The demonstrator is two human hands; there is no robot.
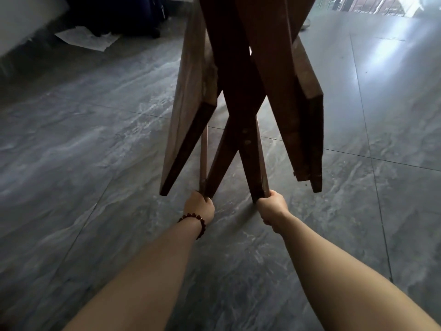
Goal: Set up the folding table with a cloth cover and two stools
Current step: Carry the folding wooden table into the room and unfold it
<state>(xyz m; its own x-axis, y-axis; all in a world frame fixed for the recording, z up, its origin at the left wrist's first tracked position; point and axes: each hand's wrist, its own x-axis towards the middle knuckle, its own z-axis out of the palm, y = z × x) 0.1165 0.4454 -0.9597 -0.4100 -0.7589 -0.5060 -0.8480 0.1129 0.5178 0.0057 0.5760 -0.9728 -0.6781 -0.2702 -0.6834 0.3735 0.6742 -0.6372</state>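
The dark wooden folding table [241, 75] stands in front of me, partly folded, with its crossed legs and two hanging panels filling the upper middle of the view. My left hand [200, 207], with a bead bracelet at the wrist, grips the lower end of the left crossed leg. My right hand [272, 206] grips the lower end of the right crossed leg. Both leg ends are near the grey tiled floor [95, 151]. The table's top is cut off by the frame. No cloth or stools are in view.
A sheet of white paper [87, 39] lies on the floor at the back left, beside a dark object [119, 13]. A pale wall edge [19, 27] runs along the far left. Bright railings [372, 3] show at the back right.
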